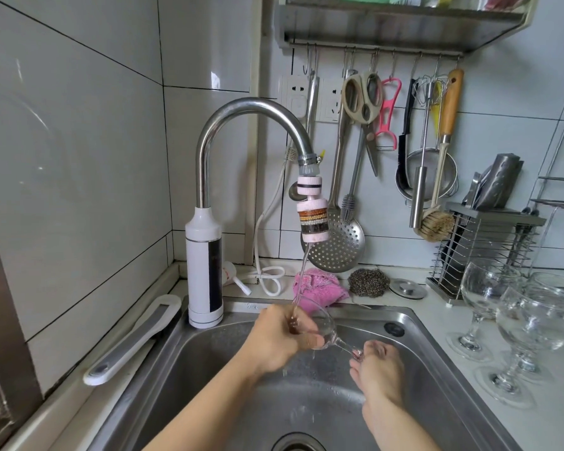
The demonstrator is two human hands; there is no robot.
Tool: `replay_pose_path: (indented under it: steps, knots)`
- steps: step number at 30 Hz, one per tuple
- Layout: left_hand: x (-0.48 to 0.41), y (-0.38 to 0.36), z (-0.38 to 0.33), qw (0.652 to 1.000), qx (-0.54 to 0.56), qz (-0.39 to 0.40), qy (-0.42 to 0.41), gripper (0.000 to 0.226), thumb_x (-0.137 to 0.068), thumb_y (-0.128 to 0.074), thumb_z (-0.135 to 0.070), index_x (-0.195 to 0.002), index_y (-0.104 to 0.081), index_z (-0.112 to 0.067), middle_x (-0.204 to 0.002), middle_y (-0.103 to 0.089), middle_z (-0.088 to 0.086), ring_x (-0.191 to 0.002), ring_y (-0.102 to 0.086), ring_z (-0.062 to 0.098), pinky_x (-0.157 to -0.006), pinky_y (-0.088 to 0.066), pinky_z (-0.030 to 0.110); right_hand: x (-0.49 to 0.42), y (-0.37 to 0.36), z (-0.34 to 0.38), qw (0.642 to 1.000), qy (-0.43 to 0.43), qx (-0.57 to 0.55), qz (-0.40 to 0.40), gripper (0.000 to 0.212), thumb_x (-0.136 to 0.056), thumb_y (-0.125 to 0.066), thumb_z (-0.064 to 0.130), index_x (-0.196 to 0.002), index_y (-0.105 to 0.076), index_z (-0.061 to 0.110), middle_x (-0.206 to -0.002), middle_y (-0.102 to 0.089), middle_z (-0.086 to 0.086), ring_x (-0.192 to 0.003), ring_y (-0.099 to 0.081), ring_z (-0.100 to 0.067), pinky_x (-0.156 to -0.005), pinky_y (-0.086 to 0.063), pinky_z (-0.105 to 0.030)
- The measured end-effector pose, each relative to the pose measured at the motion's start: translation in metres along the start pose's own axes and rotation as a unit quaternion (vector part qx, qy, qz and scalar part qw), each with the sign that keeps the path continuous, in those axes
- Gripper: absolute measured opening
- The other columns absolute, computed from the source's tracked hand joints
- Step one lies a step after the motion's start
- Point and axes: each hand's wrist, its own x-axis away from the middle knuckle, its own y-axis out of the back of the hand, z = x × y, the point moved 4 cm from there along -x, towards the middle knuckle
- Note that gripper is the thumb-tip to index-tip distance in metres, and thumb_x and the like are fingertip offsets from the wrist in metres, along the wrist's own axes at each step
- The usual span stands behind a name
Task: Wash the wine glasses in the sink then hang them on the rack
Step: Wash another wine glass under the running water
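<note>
A clear wine glass (pixel 327 330) lies tilted on its side over the steel sink (pixel 414 323), its bowl to the left and its stem to the right. My left hand (pixel 279 336) grips the bowl, fingers over the rim. My right hand (pixel 379 369) holds the stem and foot. A thin stream of water falls from the faucet filter (pixel 313 219) onto the bowl. Three more wine glasses (pixel 531 317) stand upright on the counter to the right of the sink.
A curved steel faucet (pixel 241 109) rises at the sink's back left. A pink cloth (pixel 316 284), a steel scourer (pixel 368 281) and a drain plug (pixel 407 288) lie behind the sink. Utensils hang from a hook rail (pixel 375 52). A wire holder (pixel 482 249) stands at the right.
</note>
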Motion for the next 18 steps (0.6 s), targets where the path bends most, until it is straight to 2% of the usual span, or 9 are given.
replay_pose_path:
  steps: [4, 6, 8, 10, 12, 14, 15, 17, 18]
  knots:
    - [0.001, 0.003, -0.003, 0.990, -0.096, -0.087, -0.050, 0.039, -0.061, -0.097, -0.026, -0.069, -0.059, -0.024, -0.059, -0.064, -0.013, -0.053, -0.054, -0.003, -0.057, -0.042, 0.014, -0.001, -0.002, -0.001, 0.999, -0.015, -0.048, 0.003, 0.008, -0.103, -0.043, 0.013, -0.102, -0.051, 0.011, -0.086, -0.059, -0.006, -0.087, -0.064, -0.030, -0.083, -0.054, -0.048]
    - [0.000, 0.004, -0.005, 0.986, -0.106, -0.111, -0.067, 0.041, -0.058, -0.098, -0.028, -0.072, -0.060, -0.023, -0.061, -0.066, -0.010, -0.055, -0.056, -0.001, -0.057, -0.044, 0.015, -0.002, -0.002, 0.000, 0.998, -0.009, -0.055, 0.003, 0.010, -0.104, -0.041, 0.012, -0.107, -0.050, 0.010, -0.089, -0.059, -0.007, -0.090, -0.064, -0.030, -0.084, -0.053, -0.048]
    - [-0.002, 0.002, -0.004, 0.992, -0.077, -0.083, -0.055, 0.039, -0.061, -0.097, -0.024, -0.081, -0.063, -0.025, -0.068, -0.071, -0.011, -0.060, -0.060, 0.000, -0.062, -0.048, 0.016, -0.002, -0.001, 0.000, 0.998, -0.006, -0.060, 0.005, 0.012, -0.103, -0.039, 0.010, -0.109, -0.050, 0.011, -0.094, -0.061, -0.009, -0.092, -0.064, -0.031, -0.085, -0.053, -0.047]
    - [-0.002, -0.004, -0.001, 1.000, -0.017, -0.019, -0.018, 0.036, -0.068, -0.094, -0.014, -0.089, -0.066, -0.025, -0.075, -0.075, -0.011, -0.072, -0.067, 0.005, -0.071, -0.053, 0.019, -0.002, 0.000, 0.001, 0.998, -0.005, -0.059, 0.007, 0.014, -0.102, -0.039, 0.007, -0.110, -0.050, 0.011, -0.100, -0.062, -0.011, -0.093, -0.063, -0.030, -0.085, -0.052, -0.045]
    - [-0.001, -0.007, 0.000, 1.000, 0.023, 0.020, 0.006, 0.028, -0.072, -0.091, -0.004, -0.087, -0.072, -0.018, -0.076, -0.076, -0.007, -0.078, -0.071, 0.013, -0.077, -0.057, 0.024, -0.002, 0.001, 0.002, 0.998, -0.013, -0.055, 0.012, 0.014, -0.100, -0.042, 0.005, -0.107, -0.052, 0.011, -0.099, -0.063, -0.012, -0.090, -0.062, -0.029, -0.083, -0.053, -0.042]
    - [-0.001, -0.005, -0.002, 1.000, 0.003, 0.019, -0.005, 0.022, -0.071, -0.091, -0.004, -0.078, -0.073, -0.014, -0.078, -0.076, -0.001, -0.076, -0.070, 0.017, -0.078, -0.057, 0.030, -0.002, 0.002, -0.001, 0.997, -0.049, -0.052, 0.026, 0.009, -0.097, -0.048, 0.006, -0.095, -0.057, 0.007, -0.092, -0.064, -0.014, -0.081, -0.063, -0.028, -0.075, -0.054, -0.037]
    - [-0.001, -0.004, -0.004, 1.000, -0.012, 0.012, -0.015, 0.024, -0.070, -0.092, -0.004, -0.073, -0.070, -0.014, -0.075, -0.074, 0.000, -0.071, -0.066, 0.015, -0.074, -0.054, 0.030, -0.002, 0.001, -0.003, 0.996, -0.070, -0.047, 0.038, 0.011, -0.097, -0.054, 0.009, -0.087, -0.058, 0.005, -0.086, -0.064, -0.017, -0.071, -0.062, -0.026, -0.069, -0.053, -0.033]
    - [0.000, -0.001, -0.009, 0.999, -0.038, -0.005, -0.038, 0.034, -0.068, -0.093, -0.005, -0.067, -0.061, -0.017, -0.067, -0.066, -0.006, -0.060, -0.055, 0.006, -0.064, -0.047, 0.021, -0.002, -0.001, -0.007, 0.993, -0.096, -0.037, 0.062, 0.020, -0.096, -0.062, 0.015, -0.083, -0.060, -0.001, -0.077, -0.061, -0.021, -0.052, -0.054, -0.020, -0.061, -0.050, -0.029]
    - [0.000, -0.001, -0.012, 0.997, -0.052, -0.015, -0.052, 0.037, -0.067, -0.093, -0.007, -0.066, -0.058, -0.018, -0.065, -0.063, -0.010, -0.058, -0.051, 0.003, -0.062, -0.044, 0.017, -0.002, -0.002, -0.008, 0.992, -0.104, -0.033, 0.070, 0.022, -0.097, -0.060, 0.016, -0.086, -0.060, -0.003, -0.074, -0.060, -0.021, -0.048, -0.051, -0.019, -0.059, -0.050, -0.028]
